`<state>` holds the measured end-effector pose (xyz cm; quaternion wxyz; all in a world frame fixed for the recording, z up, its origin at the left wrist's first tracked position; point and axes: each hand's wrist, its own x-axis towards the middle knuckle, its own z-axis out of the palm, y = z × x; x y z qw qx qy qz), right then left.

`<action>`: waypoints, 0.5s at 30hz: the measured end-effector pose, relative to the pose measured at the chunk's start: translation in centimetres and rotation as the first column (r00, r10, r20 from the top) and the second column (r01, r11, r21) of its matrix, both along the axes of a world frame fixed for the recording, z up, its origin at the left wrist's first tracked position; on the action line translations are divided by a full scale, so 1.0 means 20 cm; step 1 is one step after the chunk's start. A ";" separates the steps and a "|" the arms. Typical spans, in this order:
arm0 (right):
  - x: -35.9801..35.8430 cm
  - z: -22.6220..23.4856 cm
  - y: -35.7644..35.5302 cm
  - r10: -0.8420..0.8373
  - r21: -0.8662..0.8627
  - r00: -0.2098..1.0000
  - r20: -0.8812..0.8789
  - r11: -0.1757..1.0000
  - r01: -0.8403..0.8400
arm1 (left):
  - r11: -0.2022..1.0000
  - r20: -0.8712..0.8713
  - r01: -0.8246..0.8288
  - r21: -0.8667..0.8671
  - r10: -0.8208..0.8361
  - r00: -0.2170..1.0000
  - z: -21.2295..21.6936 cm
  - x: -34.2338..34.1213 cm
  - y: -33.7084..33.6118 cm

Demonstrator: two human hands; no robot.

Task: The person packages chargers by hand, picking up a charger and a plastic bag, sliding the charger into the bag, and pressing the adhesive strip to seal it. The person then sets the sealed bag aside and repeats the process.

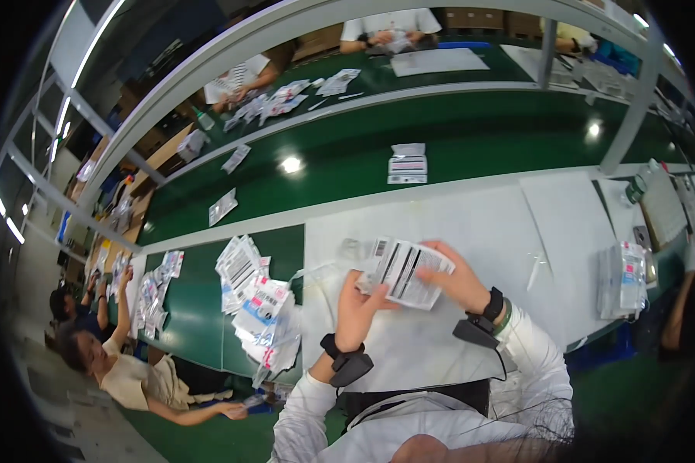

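Note:
Over the white sheet in front of me I hold a flat white printed packet with dark bands and small print on the side facing me. My left hand grips its lower left edge between thumb and fingers. Closed on its right side is my right hand, the thumb lying across the printed face. A small clear plastic piece sits just beyond my left hand; its kind is too blurred to tell. To the left lies a heap of similar packets, some showing blue and pink print.
Another packet lies on the green belt beyond a pale rail. At right stand a stack of packets and a green-capped bottle. A co-worker is at the left, near more packets. Others work across the belt.

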<state>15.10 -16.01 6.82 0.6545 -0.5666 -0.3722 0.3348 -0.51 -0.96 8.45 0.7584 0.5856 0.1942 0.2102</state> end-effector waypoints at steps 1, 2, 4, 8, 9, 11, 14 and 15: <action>0.06 -0.02 -0.03 -0.112 -0.021 0.990 -0.084 0.994 0.110 | 0.986 -0.074 0.124 -0.109 -0.133 0.988 -0.02 0.05 -0.03; 0.12 -0.04 -0.05 -0.221 -0.048 0.961 -0.163 0.975 0.216 | 0.981 -0.064 0.153 -0.120 -0.162 0.985 -0.07 0.06 -0.03; 0.24 -0.04 -0.09 -0.219 -0.119 0.974 0.059 0.967 0.225 | 0.925 -0.223 0.377 0.054 -0.357 0.907 -0.24 -0.01 -0.01; 0.40 -0.06 -0.11 0.027 -0.383 0.815 0.579 0.892 0.242 | 0.744 -0.309 0.461 0.484 -0.348 0.885 -0.18 0.02 -0.03; 0.41 -0.06 -0.08 0.183 -0.492 0.736 0.652 0.840 0.227 | 0.646 -0.291 0.410 0.644 -0.289 0.912 -0.16 0.06 -0.04; 0.41 -0.08 -0.01 0.354 -0.600 0.634 0.687 0.769 0.221 | 0.484 -0.145 0.290 0.826 -0.313 0.938 -0.19 0.22 -0.06; 0.38 -0.10 0.06 0.283 -0.426 0.364 0.887 0.808 0.407 | 0.176 -0.080 0.152 0.973 -0.362 0.929 -0.29 0.39 -0.07; 0.38 -0.10 0.05 0.284 -0.426 0.364 0.887 0.806 0.410 | 0.047 -0.155 0.186 0.982 -0.373 0.915 -0.30 0.44 -0.05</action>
